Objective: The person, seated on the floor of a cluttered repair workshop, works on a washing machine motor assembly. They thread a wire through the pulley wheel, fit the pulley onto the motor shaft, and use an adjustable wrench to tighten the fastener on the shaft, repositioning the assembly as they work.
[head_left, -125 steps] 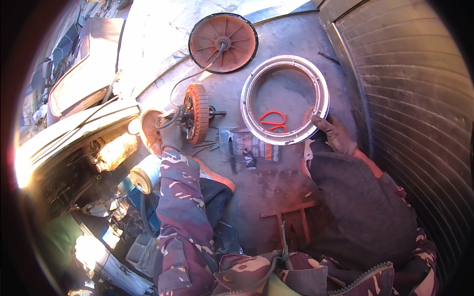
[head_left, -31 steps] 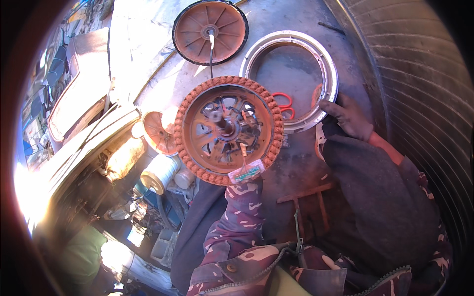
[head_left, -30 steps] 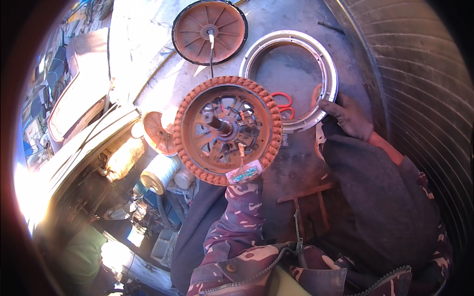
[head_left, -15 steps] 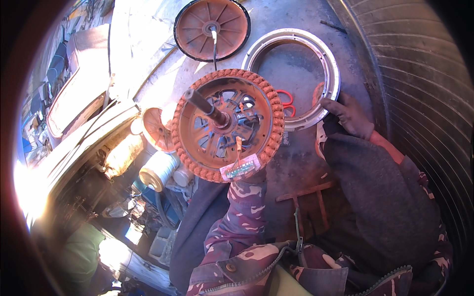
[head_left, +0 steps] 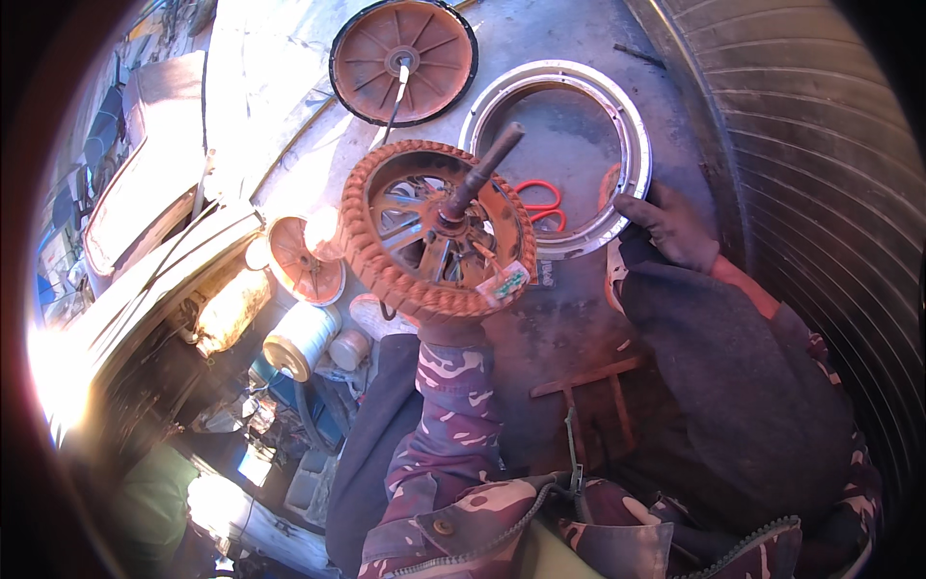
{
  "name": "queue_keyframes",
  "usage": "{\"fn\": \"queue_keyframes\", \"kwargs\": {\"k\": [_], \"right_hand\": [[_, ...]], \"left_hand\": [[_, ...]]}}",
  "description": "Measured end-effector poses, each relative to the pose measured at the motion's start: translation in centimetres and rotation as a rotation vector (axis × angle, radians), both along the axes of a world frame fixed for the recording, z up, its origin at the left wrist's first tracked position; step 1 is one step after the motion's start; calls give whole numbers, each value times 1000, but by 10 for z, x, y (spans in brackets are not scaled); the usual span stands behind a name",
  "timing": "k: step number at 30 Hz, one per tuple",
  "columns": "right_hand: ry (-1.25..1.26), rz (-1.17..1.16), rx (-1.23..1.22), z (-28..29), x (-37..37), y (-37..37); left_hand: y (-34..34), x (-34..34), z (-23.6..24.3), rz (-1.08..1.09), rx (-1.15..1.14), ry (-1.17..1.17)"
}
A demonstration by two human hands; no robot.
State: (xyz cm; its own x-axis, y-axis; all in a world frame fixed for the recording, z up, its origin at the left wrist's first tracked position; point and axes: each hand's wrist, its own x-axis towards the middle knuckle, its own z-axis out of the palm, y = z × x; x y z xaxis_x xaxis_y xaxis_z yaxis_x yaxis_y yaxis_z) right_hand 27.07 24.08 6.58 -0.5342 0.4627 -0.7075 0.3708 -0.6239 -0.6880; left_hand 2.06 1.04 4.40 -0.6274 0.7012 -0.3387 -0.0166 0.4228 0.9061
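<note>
A hub motor stator with coppery windings round its edge and a shaft rising from its centre is held up in front of me. Underneath it, my left hand supports it, the fingers mostly hidden by the stator. A small green circuit board hangs on wires at its near right edge. Behind lies a silver motor ring on the ground. My gloved right hand is closed at the ring's near right rim. Red-handled scissors lie within the ring, partly behind the stator.
A round ribbed motor cover with a cable lies at the back. To the left are a smaller reddish disc, a wire spool and a wooden plank. A corrugated metal wall curves along the right.
My left hand has tilted the stator, so its shaft now leans to the upper right, and shifted it slightly left. My right hand stays at the ring's rim.
</note>
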Motion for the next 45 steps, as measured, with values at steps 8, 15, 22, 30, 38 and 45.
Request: {"fn": "queue_keyframes", "kwargs": {"k": [8,15,22,30,38,45], "right_hand": [[-22,32,51,2,0,-1],[-46,72,299,5,4,-2],[-40,138,458,5,6,-2],[-112,162,521,3,5,-2],[-137,186,571,0,4,-1],[-159,195,571,-3,6,-1]], "left_hand": [[10,-20,2,-27,41,344],[70,-20,36,374,-18,-173],[90,-28,34,70,-78,105],[117,-28,22,-260,-52,704],[130,-19,18,-221,-105,565],[134,-15,14,-269,-75,578]]}}
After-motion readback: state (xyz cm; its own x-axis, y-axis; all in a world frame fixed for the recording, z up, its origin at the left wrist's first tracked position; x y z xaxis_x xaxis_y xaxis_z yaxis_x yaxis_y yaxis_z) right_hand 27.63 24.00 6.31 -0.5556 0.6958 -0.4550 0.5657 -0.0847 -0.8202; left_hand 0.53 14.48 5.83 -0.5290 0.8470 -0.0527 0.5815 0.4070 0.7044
